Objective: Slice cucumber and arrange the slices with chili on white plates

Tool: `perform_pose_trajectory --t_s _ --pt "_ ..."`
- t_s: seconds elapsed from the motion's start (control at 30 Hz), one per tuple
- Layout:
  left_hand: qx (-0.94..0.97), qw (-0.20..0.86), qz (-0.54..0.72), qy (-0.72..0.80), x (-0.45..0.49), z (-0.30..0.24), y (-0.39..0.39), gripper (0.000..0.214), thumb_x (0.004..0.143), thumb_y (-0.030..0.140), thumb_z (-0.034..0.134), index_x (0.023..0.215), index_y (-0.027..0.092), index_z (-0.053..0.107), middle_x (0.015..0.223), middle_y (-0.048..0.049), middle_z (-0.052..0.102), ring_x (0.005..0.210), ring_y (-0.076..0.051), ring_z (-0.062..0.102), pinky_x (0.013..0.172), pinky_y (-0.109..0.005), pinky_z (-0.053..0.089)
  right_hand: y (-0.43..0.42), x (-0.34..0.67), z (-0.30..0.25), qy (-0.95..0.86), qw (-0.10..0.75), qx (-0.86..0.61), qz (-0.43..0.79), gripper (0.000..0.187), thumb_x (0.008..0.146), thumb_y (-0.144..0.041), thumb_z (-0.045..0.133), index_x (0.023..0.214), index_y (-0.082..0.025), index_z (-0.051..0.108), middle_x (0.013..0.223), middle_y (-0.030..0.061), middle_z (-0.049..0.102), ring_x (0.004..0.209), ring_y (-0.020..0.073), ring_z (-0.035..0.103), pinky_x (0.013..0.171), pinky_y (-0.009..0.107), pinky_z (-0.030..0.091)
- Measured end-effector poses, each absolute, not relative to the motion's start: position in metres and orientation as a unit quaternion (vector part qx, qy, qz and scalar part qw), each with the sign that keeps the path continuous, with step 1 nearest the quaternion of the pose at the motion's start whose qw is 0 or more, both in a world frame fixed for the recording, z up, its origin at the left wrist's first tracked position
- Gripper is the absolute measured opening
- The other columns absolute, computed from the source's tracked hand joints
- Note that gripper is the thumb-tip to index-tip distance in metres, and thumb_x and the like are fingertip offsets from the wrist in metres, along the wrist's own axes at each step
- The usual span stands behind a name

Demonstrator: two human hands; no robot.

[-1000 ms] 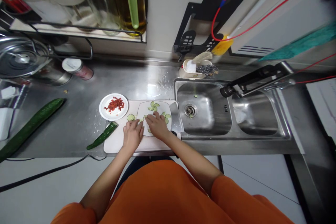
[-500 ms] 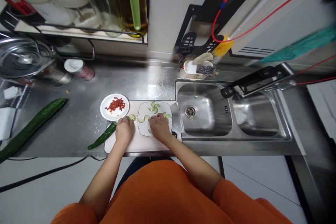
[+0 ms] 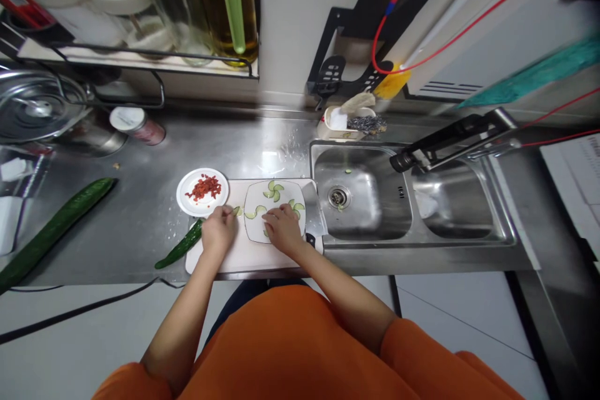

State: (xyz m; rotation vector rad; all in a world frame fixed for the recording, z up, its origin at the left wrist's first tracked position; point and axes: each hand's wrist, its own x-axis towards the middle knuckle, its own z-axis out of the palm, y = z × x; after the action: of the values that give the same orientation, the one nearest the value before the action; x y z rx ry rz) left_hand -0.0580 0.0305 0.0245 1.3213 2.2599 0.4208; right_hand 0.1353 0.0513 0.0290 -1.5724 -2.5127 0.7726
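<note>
My left hand [image 3: 219, 230] is over the left side of the white cutting board [image 3: 257, 259], its fingers pinched together at a cucumber slice [image 3: 237, 210]. My right hand [image 3: 284, 230] reaches over the square white plate [image 3: 255, 194], fingers bent down and somewhat apart. Several cucumber slices [image 3: 272, 190] lie on that plate in curved groups, some partly hidden by the right hand. Beside my left hand, a cut cucumber piece [image 3: 180, 246] rests partly over the board's edge. A round white plate [image 3: 182, 200] with chopped red bits [image 3: 205, 187] stands just behind it.
A knife [image 3: 316, 215] lies at the board's right edge, next to the steel double sink [image 3: 360, 234]. A long whole cucumber [image 3: 56, 231] lies on the left counter. Behind are a red-and-white can [image 3: 140, 127], a lidded pot [image 3: 42, 106] and a rack of jars and bottles [image 3: 187, 62].
My left hand's fingers have closed at the cucumber slice, which now looks tilted rather than flat. My right hand has barely moved over the plate. The whole view has shifted slightly.
</note>
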Motion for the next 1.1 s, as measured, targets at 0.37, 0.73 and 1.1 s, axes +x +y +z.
perform_pose_trajectory --t_s 0.37,0.73,1.1 --pt "0.478 0.455 0.307 0.686 -0.045 0.036 0.032 0.026 0.071 0.041 0.062 0.083 0.018 0.065 0.071 0.0003 0.064 0.062 -0.010 0.053 0.061 -0.021 0.041 0.076 0.120 0.034 -0.728 0.127 -0.543 0.399 0.018 0.083 -0.027 0.059 0.097 -0.024 0.070 0.087 0.0029 0.069 0.099 0.0221 0.047 0.080 0.033 0.036" --pt "0.166 0.678 0.271 0.663 -0.038 0.037 0.043 0.050 0.063 0.057 0.069 0.085 0.012 0.062 0.069 -0.0046 0.064 0.055 -0.009 0.056 0.048 -0.018 0.039 0.072 0.135 0.043 -0.727 0.173 -0.510 0.427 0.011 0.081 -0.023 0.062 0.082 -0.022 0.073 0.076 0.0003 0.069 0.086 0.0184 0.051 0.077 0.027 0.036" --pt "0.253 0.621 0.335 0.662 -0.047 0.020 0.055 0.051 0.049 0.038 0.079 0.091 0.013 0.067 0.065 -0.0005 0.064 0.053 -0.008 0.052 0.052 -0.019 0.038 0.068 0.126 0.030 -0.652 0.155 -0.583 0.459 0.014 0.080 -0.022 0.059 0.084 -0.020 0.072 0.077 -0.0003 0.071 0.073 0.0134 0.060 0.071 0.023 0.041"
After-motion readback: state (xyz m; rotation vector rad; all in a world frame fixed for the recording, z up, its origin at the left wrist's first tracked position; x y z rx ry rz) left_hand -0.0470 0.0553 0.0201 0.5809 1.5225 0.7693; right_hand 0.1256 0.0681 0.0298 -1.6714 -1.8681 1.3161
